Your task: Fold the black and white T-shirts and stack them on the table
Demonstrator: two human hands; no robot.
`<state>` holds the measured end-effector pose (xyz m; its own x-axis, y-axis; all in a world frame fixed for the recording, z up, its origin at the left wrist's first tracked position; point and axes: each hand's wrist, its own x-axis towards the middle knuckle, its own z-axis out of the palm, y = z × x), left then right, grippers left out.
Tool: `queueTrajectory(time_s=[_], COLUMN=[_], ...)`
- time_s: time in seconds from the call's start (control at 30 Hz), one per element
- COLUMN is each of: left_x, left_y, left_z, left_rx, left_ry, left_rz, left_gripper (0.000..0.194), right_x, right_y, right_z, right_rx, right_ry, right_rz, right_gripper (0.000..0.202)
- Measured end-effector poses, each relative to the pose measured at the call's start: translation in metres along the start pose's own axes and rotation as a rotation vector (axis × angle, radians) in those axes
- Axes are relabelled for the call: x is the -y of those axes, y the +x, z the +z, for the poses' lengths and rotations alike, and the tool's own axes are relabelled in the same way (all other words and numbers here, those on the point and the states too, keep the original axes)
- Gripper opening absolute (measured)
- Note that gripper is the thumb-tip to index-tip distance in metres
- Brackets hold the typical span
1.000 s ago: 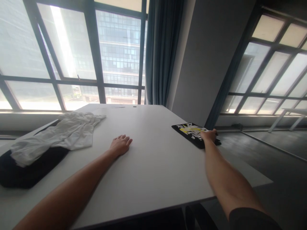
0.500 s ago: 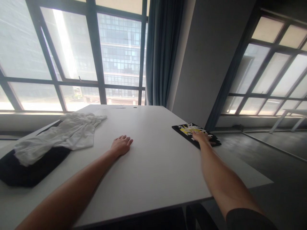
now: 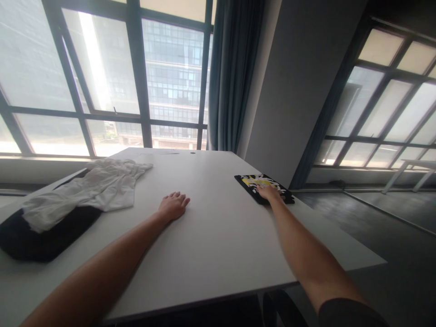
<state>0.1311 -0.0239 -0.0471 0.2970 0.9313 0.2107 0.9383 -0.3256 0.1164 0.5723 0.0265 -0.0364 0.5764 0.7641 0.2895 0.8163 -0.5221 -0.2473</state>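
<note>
My left hand (image 3: 173, 205) lies palm down on the white table (image 3: 211, 254), its fingers stretched out and holding nothing. Toward the right edge of the table, my right hand (image 3: 269, 192) rests on a flat black piece with a white and yellow print (image 3: 250, 182). The fingers of that hand look laid out over the print, though some are hard to make out. I cannot tell whether the piece is a mat or a folded cloth. Left of my left hand lies a crumpled white cloth (image 3: 112, 186), partly on top of a black cloth-like item (image 3: 64, 234).
Tall windows (image 3: 173, 72) and a blue-grey curtain (image 3: 231, 77) stand beyond the far table edge, with a pillar (image 3: 289, 86) to their right. A dark chair part (image 3: 282, 309) shows below the near edge. Another white table (image 3: 418, 165) stands far right.
My right hand has moved left, and the printed black piece has slid left with it, farther onto the table. My left hand stays in about the same place.
</note>
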Motion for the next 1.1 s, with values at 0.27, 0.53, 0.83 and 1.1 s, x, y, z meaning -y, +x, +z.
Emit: queueTrajectory(time_s=[0.27, 0.53, 0.83, 1.1], left_x=[0.002, 0.008, 0.154, 0.163], left_y=[0.0, 0.006, -0.007, -0.009], left_z=[0.001, -0.012, -0.043, -0.038], left_rx=[-0.01, 0.055, -0.118, -0.264], left_ry=[0.004, -0.029, 0.093, -0.006], left_rz=[0.005, -0.033, -0.76, -0.731], left_gripper=[0.052, 0.058, 0.062, 0.035], right_x=[0.022, 0.011, 0.036, 0.048], right_y=[-0.016, -0.01, -0.024, -0.039], right_z=[0.009, 0.021, 0.0, 0.003], right_rx=[0.138, 0.157, -0.156, -0.069], right_ry=[-0.107, -0.12, 0.037, -0.002], right_rz=[-0.401, -0.373, -0.522, -0.626], right_gripper=[0.067, 0.059, 0.058, 0.044])
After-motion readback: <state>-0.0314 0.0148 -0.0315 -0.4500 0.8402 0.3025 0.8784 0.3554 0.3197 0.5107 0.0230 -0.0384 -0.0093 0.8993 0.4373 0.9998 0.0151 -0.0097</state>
